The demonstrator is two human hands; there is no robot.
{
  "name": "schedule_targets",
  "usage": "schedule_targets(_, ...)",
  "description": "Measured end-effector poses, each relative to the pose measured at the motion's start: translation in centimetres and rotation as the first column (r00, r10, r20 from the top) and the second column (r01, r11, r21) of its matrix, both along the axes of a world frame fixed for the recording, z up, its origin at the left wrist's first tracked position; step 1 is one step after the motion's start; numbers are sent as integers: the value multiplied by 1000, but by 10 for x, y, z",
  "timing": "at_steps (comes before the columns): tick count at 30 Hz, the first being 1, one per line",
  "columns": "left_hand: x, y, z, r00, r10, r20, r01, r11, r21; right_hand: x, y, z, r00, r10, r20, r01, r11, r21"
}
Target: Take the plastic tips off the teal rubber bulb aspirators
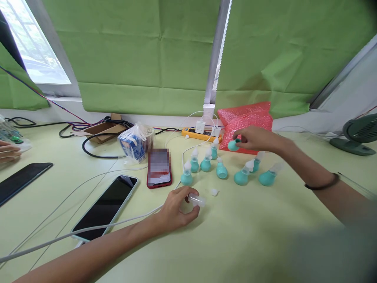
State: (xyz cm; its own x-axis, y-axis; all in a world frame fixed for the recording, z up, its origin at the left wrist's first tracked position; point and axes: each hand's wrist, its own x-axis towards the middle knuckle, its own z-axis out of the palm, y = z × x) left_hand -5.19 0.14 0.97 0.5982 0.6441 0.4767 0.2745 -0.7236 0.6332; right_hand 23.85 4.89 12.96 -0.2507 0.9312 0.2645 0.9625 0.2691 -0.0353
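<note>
My left hand [178, 210] pinches a short clear plastic tube [196, 200] between thumb and fingers, low over the table. Farther back on the right, my right hand [256, 138] grips a teal squeeze bulb [233, 145] by its neck, in front of a red bubble-wrap pouch [247, 118]. Between and around my hands are several teal bulbs with clear nozzles, resembling nasal aspirators; one upright unit [186, 177] is closest to my left hand. Another bulb [222, 171] lies tipped over. A small translucent tip [215, 192] rests on the table beside the tube.
A red-cased phone [159, 169], a larger phone [106, 206] and a dark phone [25, 179] lie to the left. White cables cross the table. Behind are a bagged blue box [132, 145] and an orange power strip [194, 134]. Another person's hand [8, 151] is at far left; a fan [359, 133] stands right.
</note>
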Motion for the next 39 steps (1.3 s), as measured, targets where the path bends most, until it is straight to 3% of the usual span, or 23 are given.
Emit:
schedule_targets(3,0,-1,1,1000,19,-2,-19,1000,3,-25,-49,26,994,113,-12,-107,969,223)
schedule_targets(6,1,0,0,996,22,90,-30,996,85,-62,-93,21,948,310,-75,-259,886,385)
schedule_targets(9,2,1,-3,985,4,172,-34,984,175,-92,-109,-21,918,371,-139,-332,912,243)
schedule_targets(11,3,1,-5,984,-14,179,-24,978,205,-101,-107,-59,919,339,-203,-328,941,87)
schedule_targets(13,3,1,-6,988,-11,155,-22,978,210,-103,-101,-94,891,346,-295,-357,934,18)
schedule_targets(15,2,1,-5,992,15,121,-39,979,199,-101,-96,-119,855,331,-399,-333,940,67)
schedule_targets(17,1,0,-4,997,35,74,-48,981,186,-100,-93,-131,841,287,-460,-272,957,100)
schedule_targets(20,-1,1,-4,1000,2,8,-4,976,217,-101,-94,-134,811,269,-520,-226,963,146)
schedule_targets(25,-2,4,-10,990,-125,-63,139,929,343,-106,-101,-129,729,363,-581,-292,932,215)
schedule_targets(30,-5,3,-7,967,-172,-188,226,920,320,-107,-101,-132,803,296,-517,-235,955,182)
schedule_targets(34,-3,3,-5,950,-186,-252,260,917,302,-104,-96,-137,865,368,-340,-298,924,242)
schedule_targets(39,1,1,-1,881,-198,-430,341,896,284,-102,-93,-137,931,347,-117,-306,912,272)
